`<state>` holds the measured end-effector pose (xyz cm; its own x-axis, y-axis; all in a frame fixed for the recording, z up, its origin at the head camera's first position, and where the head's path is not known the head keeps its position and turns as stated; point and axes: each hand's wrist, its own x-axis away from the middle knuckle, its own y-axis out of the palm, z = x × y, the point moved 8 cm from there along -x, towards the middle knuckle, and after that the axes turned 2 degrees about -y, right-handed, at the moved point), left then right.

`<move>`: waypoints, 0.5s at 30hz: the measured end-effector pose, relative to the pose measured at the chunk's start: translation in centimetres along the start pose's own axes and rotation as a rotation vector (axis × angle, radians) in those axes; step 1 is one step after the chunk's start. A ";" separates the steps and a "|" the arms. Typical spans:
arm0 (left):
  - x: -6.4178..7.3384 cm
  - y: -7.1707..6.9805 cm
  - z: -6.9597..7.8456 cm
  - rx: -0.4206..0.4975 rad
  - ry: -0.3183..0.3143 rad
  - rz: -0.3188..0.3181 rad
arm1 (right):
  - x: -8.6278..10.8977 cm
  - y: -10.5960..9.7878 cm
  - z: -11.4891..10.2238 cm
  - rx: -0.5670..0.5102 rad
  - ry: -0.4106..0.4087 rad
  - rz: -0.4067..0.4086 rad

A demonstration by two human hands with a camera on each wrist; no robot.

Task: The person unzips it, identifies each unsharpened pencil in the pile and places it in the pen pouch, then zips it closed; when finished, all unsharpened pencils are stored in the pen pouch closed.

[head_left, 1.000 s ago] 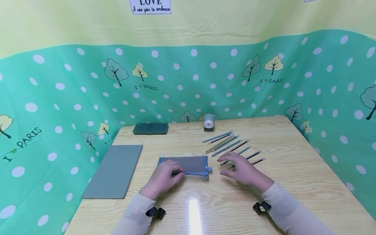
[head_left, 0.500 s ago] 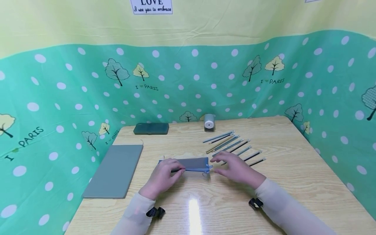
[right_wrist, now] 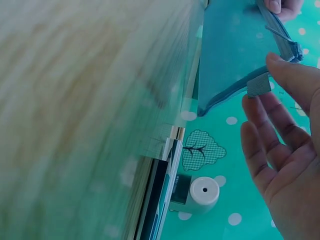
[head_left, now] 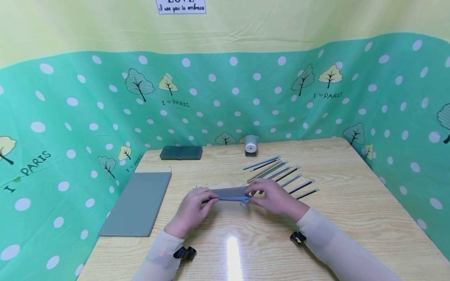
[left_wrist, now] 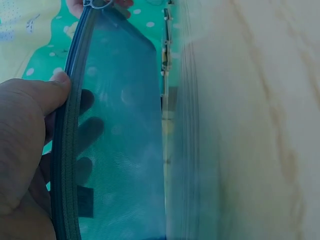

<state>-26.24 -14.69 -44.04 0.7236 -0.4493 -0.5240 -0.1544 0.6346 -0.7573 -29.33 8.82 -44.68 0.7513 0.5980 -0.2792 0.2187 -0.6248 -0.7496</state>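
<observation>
A blue mesh zip pouch (head_left: pixel 230 192) is raised at its near, zippered edge between both hands. My left hand (head_left: pixel 191 207) pinches that edge toward its left end; in the left wrist view the thumb lies on the dark zipper tape (left_wrist: pixel 67 135) and the fingers show through the mesh. At the other end, my right hand (head_left: pixel 274 199) grips the pouch's corner. Seen from the right wrist, its thumb presses the edge beside the zipper end (right_wrist: pixel 295 50), with fingertips at a small fabric tab (right_wrist: pixel 258 85). A thin ring (left_wrist: pixel 100 4) hangs at that corner.
Several pencils (head_left: pixel 301 187) lie slanted on the wooden table behind and right of the right hand. A white pencil sharpener (head_left: pixel 250 146) and a dark green case (head_left: pixel 181 153) stand along the back. On the left lies a flat grey board (head_left: pixel 137 205).
My right hand has moved left from beside the pencils and taken hold of the pouch's right corner. The left hand has lifted the zippered edge slightly, away from me.
</observation>
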 end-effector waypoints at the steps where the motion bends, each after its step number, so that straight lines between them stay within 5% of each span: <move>1: 0.0 -0.1 -0.1 -0.001 0.002 0.006 | 0.0 0.0 -0.1 -0.002 -0.007 0.003; 15: 0.0 -1.9 0.1 0.014 0.051 0.172 | -0.3 -0.4 -0.6 -0.056 -0.040 0.054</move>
<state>-25.88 -15.82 -42.56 0.6525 -0.3643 -0.6645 -0.2636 0.7130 -0.6497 -29.27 8.61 -43.99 0.7376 0.5815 -0.3432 0.2138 -0.6833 -0.6981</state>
